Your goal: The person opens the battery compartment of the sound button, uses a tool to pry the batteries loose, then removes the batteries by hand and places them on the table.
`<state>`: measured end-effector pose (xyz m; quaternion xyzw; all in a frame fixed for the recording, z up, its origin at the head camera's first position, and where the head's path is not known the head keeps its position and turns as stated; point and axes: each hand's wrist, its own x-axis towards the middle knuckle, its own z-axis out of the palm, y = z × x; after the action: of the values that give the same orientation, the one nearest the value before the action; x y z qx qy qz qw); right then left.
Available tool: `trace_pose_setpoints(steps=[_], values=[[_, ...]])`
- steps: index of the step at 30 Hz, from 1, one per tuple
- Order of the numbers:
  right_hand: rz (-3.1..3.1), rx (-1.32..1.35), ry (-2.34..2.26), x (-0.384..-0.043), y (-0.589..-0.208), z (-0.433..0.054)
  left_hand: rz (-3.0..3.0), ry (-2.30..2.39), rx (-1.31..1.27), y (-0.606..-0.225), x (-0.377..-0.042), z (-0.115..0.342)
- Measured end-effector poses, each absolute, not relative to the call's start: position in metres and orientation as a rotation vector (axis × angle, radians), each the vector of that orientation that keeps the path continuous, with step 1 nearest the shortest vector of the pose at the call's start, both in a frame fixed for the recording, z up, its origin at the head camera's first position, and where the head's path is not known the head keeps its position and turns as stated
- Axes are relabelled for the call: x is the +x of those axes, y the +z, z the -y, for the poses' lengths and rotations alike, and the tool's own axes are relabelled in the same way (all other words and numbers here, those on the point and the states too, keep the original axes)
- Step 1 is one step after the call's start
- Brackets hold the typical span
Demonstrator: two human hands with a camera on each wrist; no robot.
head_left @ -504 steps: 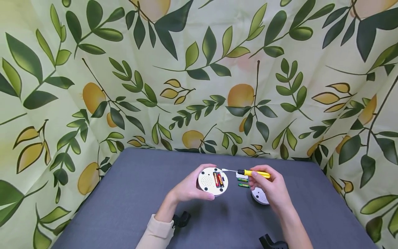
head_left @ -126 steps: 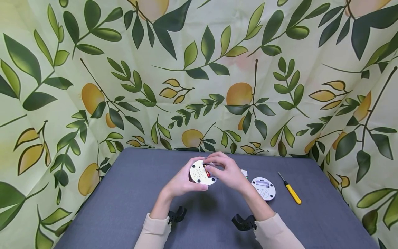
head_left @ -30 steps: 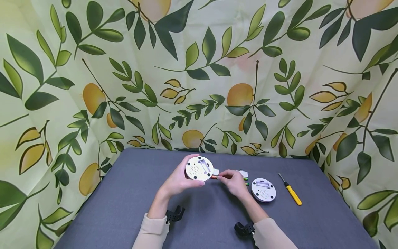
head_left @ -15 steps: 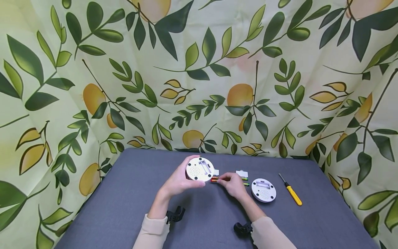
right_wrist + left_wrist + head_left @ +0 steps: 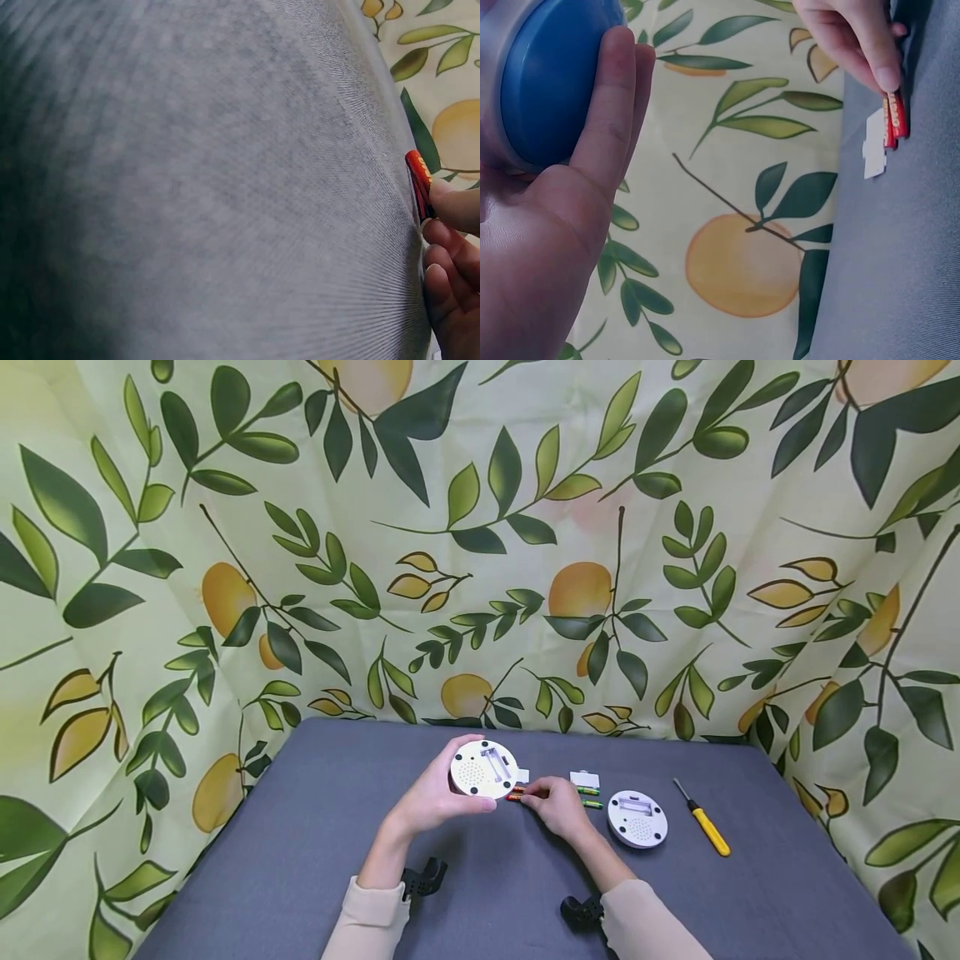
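Observation:
My left hand [image 5: 431, 792] holds up a round white device [image 5: 471, 773], its underside with speaker holes and a bare battery compartment turned toward the head view. In the left wrist view its other side is a blue dome [image 5: 555, 79]. My right hand [image 5: 561, 810] is low at the table, thumb and fingers pinching a red battery [image 5: 419, 166]. A second red battery [image 5: 888, 133] lies right alongside it, and a small white battery cover [image 5: 874, 148] is next to the pair. The fingers hide part of both batteries.
Right of my right hand lie two green batteries [image 5: 592, 805] and another white cover [image 5: 584, 779]. A second round white device [image 5: 637, 820] rests underside up, its compartment bare. Farther right is a yellow-handled screwdriver [image 5: 708, 829]. A patterned cloth [image 5: 510, 610] hangs behind the grey table [image 5: 300, 860].
The screwdriver has gone from my right hand to the table. Both red batteries have come out of the held device and down to the table. Lately the right hand has barely shifted.

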<state>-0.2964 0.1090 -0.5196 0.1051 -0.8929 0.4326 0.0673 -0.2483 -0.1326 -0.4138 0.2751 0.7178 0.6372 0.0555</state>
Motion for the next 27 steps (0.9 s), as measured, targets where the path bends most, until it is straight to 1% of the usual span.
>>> trace_pose_setpoints(steps=[9, 18, 27], values=[[2.681, 0.298, 1.276, -0.293, -0.517, -0.11, -2.183, 1.919, 0.836, -0.413, -0.249, 0.13], [2.538, 0.305, 1.416, -0.274, -0.477, -0.107, -2.202, 1.919, 0.784, -0.416, -0.251, 0.129], [2.406, 0.424, 1.709, -0.253, -0.448, -0.111, -2.242, 1.931, 0.659, -0.423, -0.253, 0.13]])
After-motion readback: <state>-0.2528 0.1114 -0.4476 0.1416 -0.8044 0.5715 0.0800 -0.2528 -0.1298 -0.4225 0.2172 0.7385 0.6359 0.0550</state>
